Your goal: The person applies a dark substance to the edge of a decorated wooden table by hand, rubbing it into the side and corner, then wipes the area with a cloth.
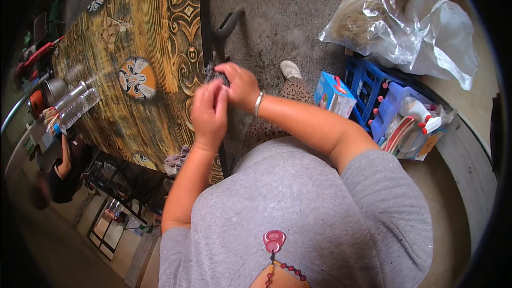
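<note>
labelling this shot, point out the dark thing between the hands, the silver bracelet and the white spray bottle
Dark thing point(217, 76): head view, its visible middle
Silver bracelet point(258, 105): head view, outer face of the band
Spray bottle point(414, 108): head view, white body

We look down thru a wide fisheye head cam, fairly near: L hand point(209, 114) & R hand point(241, 87) abt mid-view, grey shirt point(288, 192) below the grip, table point(160, 26) left of it, floor point(282, 10) beyond.

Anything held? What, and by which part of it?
A dark grey, rough-textured wad, apparently in the bare right hand; whether the bare left hand also holds it, and exactly where the grip lies, is hidden.
</note>
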Demonstrator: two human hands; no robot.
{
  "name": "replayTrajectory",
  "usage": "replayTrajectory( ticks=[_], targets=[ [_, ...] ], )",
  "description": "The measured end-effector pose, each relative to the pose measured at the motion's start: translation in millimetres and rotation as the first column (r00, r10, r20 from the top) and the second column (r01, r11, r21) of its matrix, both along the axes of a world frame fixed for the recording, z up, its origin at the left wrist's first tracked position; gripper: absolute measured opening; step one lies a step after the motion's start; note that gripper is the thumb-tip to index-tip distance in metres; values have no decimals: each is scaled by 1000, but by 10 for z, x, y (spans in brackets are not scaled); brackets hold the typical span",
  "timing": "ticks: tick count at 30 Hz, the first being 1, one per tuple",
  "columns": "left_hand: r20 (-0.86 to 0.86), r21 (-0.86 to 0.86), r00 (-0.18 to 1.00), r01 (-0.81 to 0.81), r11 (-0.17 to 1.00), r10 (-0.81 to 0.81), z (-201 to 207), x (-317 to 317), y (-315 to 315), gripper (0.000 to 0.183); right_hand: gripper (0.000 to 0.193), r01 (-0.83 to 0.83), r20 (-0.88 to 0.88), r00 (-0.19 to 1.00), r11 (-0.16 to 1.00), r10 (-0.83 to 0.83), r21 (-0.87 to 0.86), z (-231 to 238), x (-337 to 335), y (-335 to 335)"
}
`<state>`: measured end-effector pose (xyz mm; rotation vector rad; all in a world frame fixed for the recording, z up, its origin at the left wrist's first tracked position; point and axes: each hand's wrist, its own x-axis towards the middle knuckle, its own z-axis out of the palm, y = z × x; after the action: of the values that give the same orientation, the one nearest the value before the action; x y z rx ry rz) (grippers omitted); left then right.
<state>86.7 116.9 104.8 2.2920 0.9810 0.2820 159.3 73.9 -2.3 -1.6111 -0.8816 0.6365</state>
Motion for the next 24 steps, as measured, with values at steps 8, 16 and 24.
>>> replayTrajectory(
  ticks=[8, 16, 24],
  targets=[
    [-23, -772, 725, -451, 448, 688, -242, -54, -308, 37, 29, 272, -247, 921, 951, -301, -146, 232, 309, 453],
    [-135, -989, 563, -128, -74, 815, -426, -20, -272, 46, 30, 7, -289, 955, 976, -72, -220, 295, 8, 74],
    [32, -999, 585, 54, 0, 811, -482, 249, -8, 42, 26, 112, -105, 986, 979, -132, -173, 307, 386, 400]
  ],
)
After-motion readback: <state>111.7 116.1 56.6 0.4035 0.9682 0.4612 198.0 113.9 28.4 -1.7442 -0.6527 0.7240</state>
